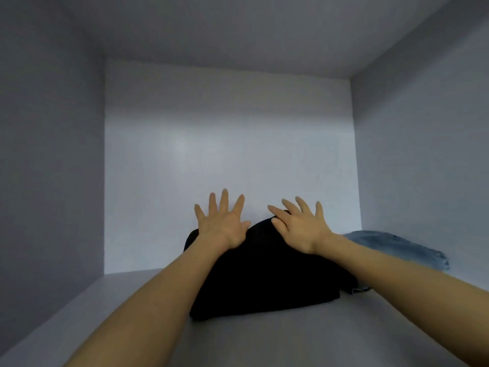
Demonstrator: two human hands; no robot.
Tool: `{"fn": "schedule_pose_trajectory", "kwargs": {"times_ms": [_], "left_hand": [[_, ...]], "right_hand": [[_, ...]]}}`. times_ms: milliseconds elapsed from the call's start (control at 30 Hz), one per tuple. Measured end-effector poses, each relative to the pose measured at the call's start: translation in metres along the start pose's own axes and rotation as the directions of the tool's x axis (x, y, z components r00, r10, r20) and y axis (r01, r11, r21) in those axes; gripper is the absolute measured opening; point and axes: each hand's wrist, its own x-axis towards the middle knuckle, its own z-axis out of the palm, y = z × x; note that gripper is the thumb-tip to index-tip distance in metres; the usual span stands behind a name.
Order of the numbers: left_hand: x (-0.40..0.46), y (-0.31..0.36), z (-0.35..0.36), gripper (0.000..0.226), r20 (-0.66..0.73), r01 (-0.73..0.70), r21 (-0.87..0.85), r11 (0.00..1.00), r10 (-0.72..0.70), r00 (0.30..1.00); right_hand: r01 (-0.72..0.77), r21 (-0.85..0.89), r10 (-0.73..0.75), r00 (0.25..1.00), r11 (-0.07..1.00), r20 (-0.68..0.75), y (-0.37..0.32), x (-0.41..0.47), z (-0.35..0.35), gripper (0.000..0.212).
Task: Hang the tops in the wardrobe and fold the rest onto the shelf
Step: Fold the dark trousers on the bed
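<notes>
View into a white wardrobe compartment; a folded black garment (264,282) lies on the shelf (264,337) at lower centre of the frame; the left hand (222,223) and right hand (299,226) rest on its far top edge, fingers straight and spread, gripping nothing; folded jeans (394,247) lie just behind and right of it, at right of the frame, against the side wall (423,154)

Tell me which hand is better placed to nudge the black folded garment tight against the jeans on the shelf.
Left, probably. The left hand lies open on the black folded garment at the end away from the blue jeans, so it can push towards them. The right hand sits on the jeans' side.
</notes>
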Motion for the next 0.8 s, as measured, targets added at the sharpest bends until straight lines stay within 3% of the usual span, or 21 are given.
{"fn": "schedule_pose_trajectory", "kwargs": {"times_ms": [67,133,333,467,600,700,800], "left_hand": [[-0.007,0.006,0.026,0.061,0.206,-0.025,0.045,0.999,0.016,0.978],[-0.013,0.002,0.035,0.061,0.321,0.012,0.043,0.999,-0.025,0.947],[-0.043,-0.004,0.015,0.065,0.394,0.122,0.032,0.992,-0.124,0.911],[-0.073,-0.002,-0.020,0.059,0.095,0.128,0.063,0.990,-0.133,0.986],[-0.121,0.001,-0.063,0.056,-0.137,0.127,0.038,0.991,-0.121,0.983],[-0.179,0.009,-0.086,0.053,-0.251,0.175,-0.121,0.977,-0.201,0.947],[-0.254,0.026,-0.091,0.048,-0.329,0.191,-0.310,0.931,-0.294,0.897]], "right_hand": [[0.025,0.038,-0.031,0.982,0.999,0.185,-0.005,-0.014,0.012,0.051],[-0.032,0.081,0.005,0.948,0.996,0.318,-0.002,-0.025,0.021,0.052],[-0.123,0.037,0.096,0.902,0.992,0.420,0.010,-0.048,0.006,0.057],[0.043,-0.016,-0.040,0.988,0.999,0.146,-0.004,-0.073,-0.023,0.053],[0.146,0.220,-0.138,0.989,0.964,-0.051,-0.029,-0.102,-0.062,0.044],[0.195,0.507,-0.136,0.979,0.840,-0.150,-0.050,-0.144,-0.083,0.033],[0.250,0.726,-0.089,0.963,0.641,-0.253,-0.073,-0.201,-0.092,0.027]]}}
